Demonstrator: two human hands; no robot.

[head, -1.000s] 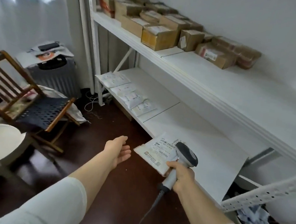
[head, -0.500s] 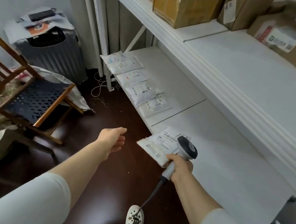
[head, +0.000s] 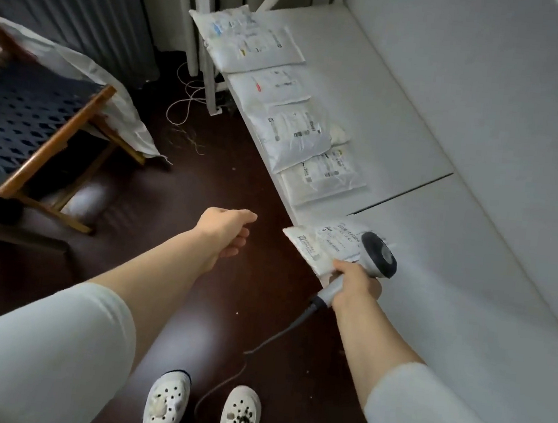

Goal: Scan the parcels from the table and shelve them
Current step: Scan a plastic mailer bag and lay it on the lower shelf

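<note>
Scanner (head: 377, 260) + parcel (head: 315, 248) @ shelf (head: 469, 286) edge

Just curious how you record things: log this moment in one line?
step: shelving parcel | right hand: grips scanner, parcel at lower shelf edge | left hand: open, empty

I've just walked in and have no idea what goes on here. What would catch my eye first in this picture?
The right hand grips a corded scanner together with a white parcel at the front edge of the low white shelf. Beyond it, more white parcels lie in an overlapping row along that edge. The left hand hangs open and empty over the dark floor.
</note>
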